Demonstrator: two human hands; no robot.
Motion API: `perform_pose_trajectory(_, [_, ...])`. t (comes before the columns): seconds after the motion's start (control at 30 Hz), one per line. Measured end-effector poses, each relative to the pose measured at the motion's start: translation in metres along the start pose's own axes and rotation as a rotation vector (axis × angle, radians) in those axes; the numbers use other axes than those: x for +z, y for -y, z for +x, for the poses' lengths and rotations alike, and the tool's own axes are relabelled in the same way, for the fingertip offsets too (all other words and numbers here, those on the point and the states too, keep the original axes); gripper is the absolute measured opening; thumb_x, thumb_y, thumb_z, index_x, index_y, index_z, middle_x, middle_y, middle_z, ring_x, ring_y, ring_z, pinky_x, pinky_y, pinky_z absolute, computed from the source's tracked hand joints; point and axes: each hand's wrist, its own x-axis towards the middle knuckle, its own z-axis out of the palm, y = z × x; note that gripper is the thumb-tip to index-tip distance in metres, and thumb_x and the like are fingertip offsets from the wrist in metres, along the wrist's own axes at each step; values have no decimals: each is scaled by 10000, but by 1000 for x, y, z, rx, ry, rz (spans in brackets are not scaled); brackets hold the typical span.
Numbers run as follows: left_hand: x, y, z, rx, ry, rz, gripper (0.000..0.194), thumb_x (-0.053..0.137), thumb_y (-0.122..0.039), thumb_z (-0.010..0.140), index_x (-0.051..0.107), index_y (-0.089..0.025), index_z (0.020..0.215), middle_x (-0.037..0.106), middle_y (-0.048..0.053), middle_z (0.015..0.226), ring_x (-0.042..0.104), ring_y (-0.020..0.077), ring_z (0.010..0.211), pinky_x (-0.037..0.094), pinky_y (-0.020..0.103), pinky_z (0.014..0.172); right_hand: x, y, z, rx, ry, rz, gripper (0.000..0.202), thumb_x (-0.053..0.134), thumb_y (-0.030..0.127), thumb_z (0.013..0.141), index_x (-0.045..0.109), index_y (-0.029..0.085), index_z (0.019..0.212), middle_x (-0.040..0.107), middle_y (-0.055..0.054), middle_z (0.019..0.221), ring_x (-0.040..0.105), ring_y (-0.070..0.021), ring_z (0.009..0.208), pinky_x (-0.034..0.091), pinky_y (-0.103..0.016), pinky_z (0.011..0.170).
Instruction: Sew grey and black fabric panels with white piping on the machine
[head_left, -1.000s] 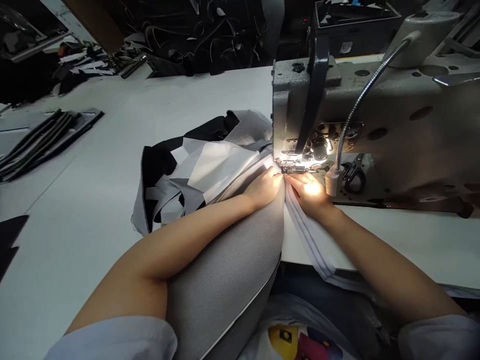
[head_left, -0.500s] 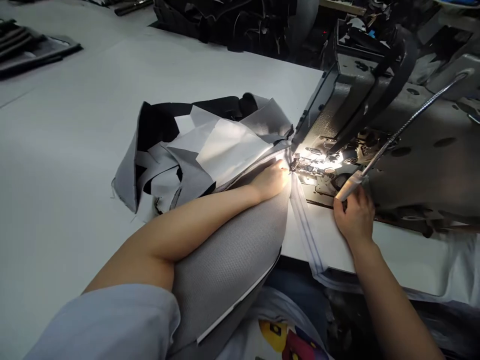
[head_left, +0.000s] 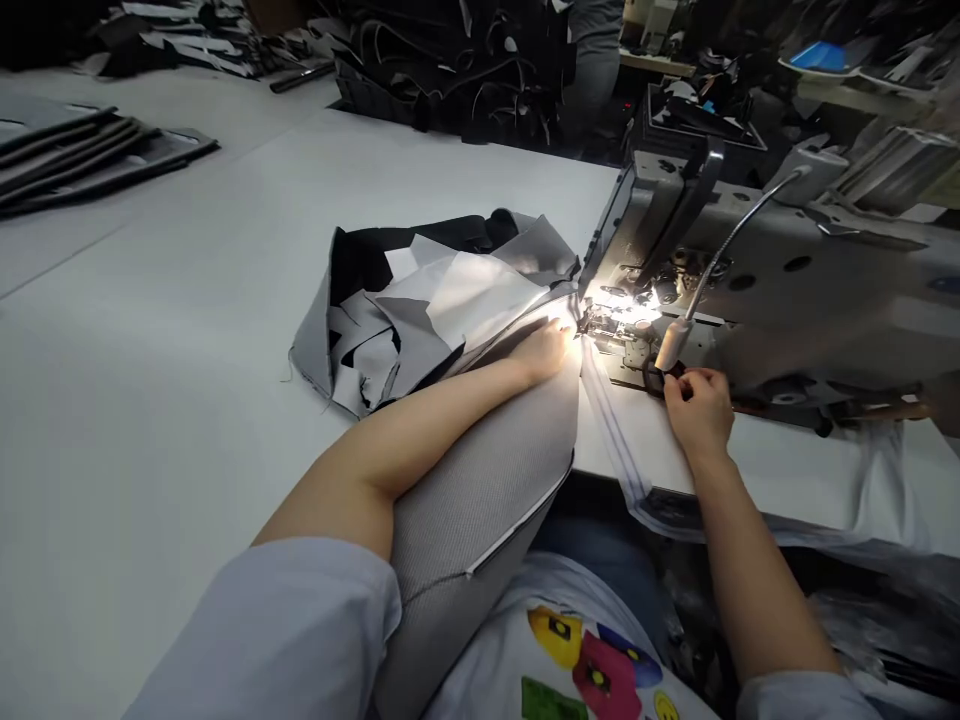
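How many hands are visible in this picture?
2: the left hand on the grey fabric, near the sewing machine; the right hand just below the lamp.

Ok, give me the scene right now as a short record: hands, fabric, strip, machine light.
Left hand: on the gray fabric, close to the needle area
Right hand: just below the lamp head, fingers at a dark item, grip unclear
Pale strip: runs from the needle area over the table edge
Sewing machine: needle area brightly lit
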Motion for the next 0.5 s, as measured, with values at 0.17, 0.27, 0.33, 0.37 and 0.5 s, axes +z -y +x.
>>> perform_pose_trajectory(0.17, [-24, -4, -78, 15, 151, 140, 182, 445, -180, 961, 578, -118, 1067, 588, 119, 1080, 615, 230, 960, 495, 324, 874, -24, -9, -14, 109, 186, -65, 310, 546, 531, 816, 536, 228, 748, 601, -48, 822, 532, -222, 729, 318, -325, 618])
perform_pose_trajectory(0.27, [-40, -17, -118, 39, 299, 181, 206, 475, -245, 962, 574, -129, 1100, 585, 99, 1064, 630, 212, 883, 510, 318, 808, -33, -4, -10, 110, 350, -181, 296, 590, 523, 789, 576, 233, 845, 613, -59, 870, 545, -233, 742, 321, -324, 625])
perform_pose_trajectory(0.33, [-45, -32, -123, 87, 372, 244, 346, 586, -329, 918, 556, -136, 1203, 573, 119, 1131, 630, 233, 895, 517, 337, 775, -35, 3, -4, 63, 403, -200, 284, 580, 447, 794, 591, 228, 973, 619, -86, 966, 576, -250, 813, 343, -321, 639])
perform_pose_trajectory(0.37, [-45, -40, -120, 131, 389, 280, 432, 657, -366, 874, 556, -152, 1236, 564, 133, 1172, 623, 259, 938, 517, 353, 772, -36, 7, -1, 48, 420, -196, 315, 565, 420, 800, 585, 226, 1047, 622, -98, 1008, 588, -257, 844, 353, -319, 641])
perform_pose_trajectory(0.5, [-30, -58, -89, 399, 330, 338, 123, 663, -238, 867, 695, -184, 972, 609, 131, 1131, 568, 302, 1071, 481, 420, 867, -45, 12, -3, -1, 514, -218, 465, 534, 412, 813, 532, 208, 1231, 663, -113, 1007, 625, -275, 845, 379, -316, 628])
